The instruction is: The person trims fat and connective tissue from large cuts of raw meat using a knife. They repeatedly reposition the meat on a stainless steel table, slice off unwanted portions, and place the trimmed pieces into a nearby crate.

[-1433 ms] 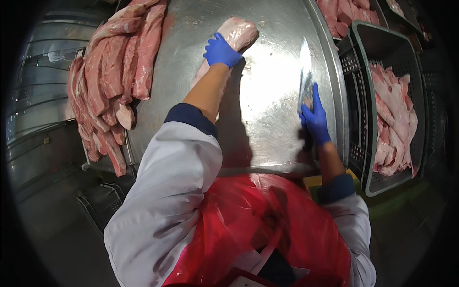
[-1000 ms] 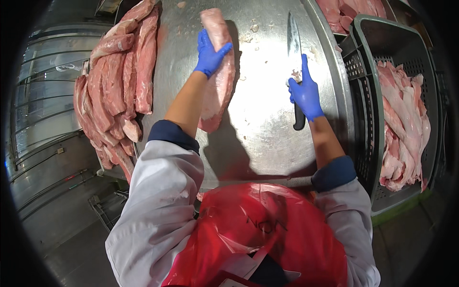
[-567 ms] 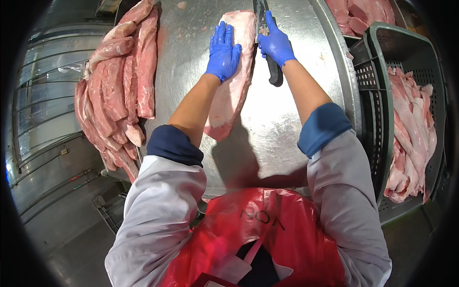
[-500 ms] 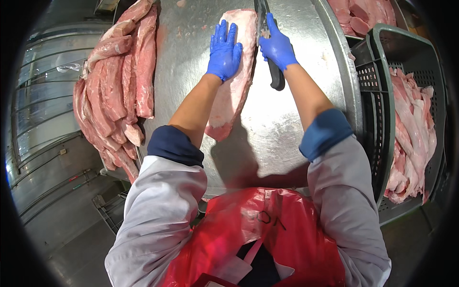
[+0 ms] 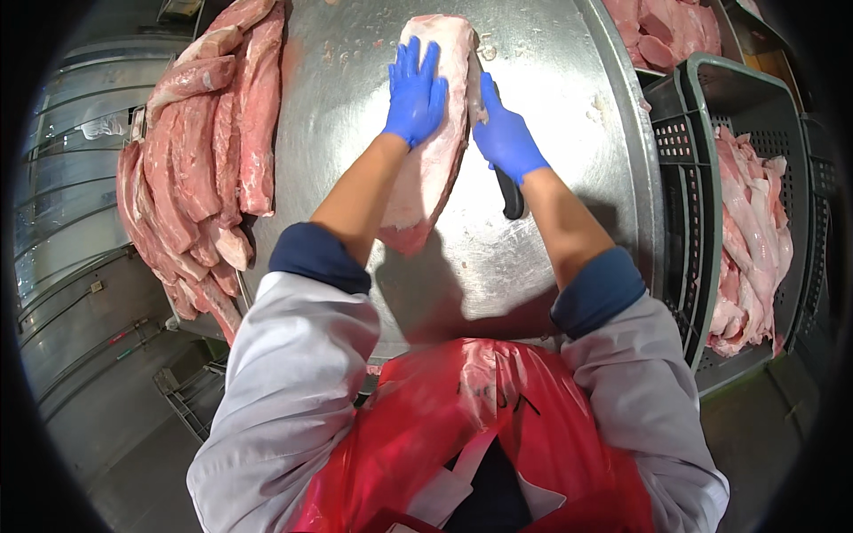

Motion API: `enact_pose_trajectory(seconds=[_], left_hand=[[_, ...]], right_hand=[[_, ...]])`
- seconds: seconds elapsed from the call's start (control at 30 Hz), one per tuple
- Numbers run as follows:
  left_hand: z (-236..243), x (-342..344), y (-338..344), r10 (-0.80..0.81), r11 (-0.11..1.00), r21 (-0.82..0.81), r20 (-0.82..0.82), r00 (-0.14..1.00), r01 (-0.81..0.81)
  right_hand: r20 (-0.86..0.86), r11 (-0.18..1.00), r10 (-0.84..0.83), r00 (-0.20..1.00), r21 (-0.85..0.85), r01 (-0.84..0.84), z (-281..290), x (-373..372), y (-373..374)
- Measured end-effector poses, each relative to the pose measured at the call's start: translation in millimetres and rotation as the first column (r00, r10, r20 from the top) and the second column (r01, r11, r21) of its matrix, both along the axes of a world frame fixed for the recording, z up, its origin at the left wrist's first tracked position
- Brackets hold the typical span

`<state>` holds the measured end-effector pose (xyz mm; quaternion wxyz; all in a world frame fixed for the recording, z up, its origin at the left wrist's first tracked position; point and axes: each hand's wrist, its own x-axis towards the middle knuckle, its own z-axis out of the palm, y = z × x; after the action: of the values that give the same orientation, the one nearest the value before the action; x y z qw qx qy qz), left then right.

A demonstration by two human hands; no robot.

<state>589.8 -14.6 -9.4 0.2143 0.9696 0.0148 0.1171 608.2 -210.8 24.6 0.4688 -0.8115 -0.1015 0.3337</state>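
Note:
A long slab of pale, fat-covered meat lies lengthwise on the metal table. My left hand, in a blue glove, rests flat on its upper part with the fingers stretched out. Against the slab's right edge is a knife, its blade pointing away from me and its black handle showing below my grip. My right hand, also gloved in blue, is closed round the knife, with the index finger laid along it. Part of the blade is hidden beside the meat.
Several long pieces of pink meat are piled at the table's left side. To the right, beyond the raised table rim, a grey-green plastic crate holds pale trimmed strips. More meat sits in a container at the far right.
My right hand and the knife have come nearer to me along the slab's right edge, and slightly left. My left hand stays flat on the meat. The whole view has shifted slightly.

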Motion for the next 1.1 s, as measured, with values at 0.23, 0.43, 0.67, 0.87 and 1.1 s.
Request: enact_pose_trajectory(seconds=[0.23, 0.43, 0.67, 0.87, 1.1], left_hand=[[4.8, -40.9, -1.2, -0.075, 0.996, 0.041, 0.003, 0.997, 0.075], [3.5, -47.3, -7.1, -0.056, 0.997, 0.050, 0.031, 0.998, 0.055], [-3.0, -43.7, -11.6, -0.050, 0.995, 0.088, 0.034, 0.998, 0.047], [22.4, -49.9, -28.8, 0.099, 0.977, 0.210, -0.297, 0.950, -0.036], [52.6, -66.5, -3.4, 0.256, 0.952, -0.008, -0.529, 0.809, -0.306]], right_hand=[[0.040, 0.997, 0.071, 0.997, 0.001, -0.071, -8.9, 9.0, 17.7], [0.153, 0.985, 0.126, 0.980, -0.137, -0.105, -17.1, -59.7, -5.7], [0.059, 0.987, 0.112, 0.992, -0.125, -0.104, 13.6, -189.6, -53.7], [0.039, 0.988, 0.147, 0.988, 0.043, -0.148, 36.4, -318.9, -133.3], [-0.036, 0.976, -0.192, 0.981, -0.106, 0.188, 95.3, -340.4, -262.6]])
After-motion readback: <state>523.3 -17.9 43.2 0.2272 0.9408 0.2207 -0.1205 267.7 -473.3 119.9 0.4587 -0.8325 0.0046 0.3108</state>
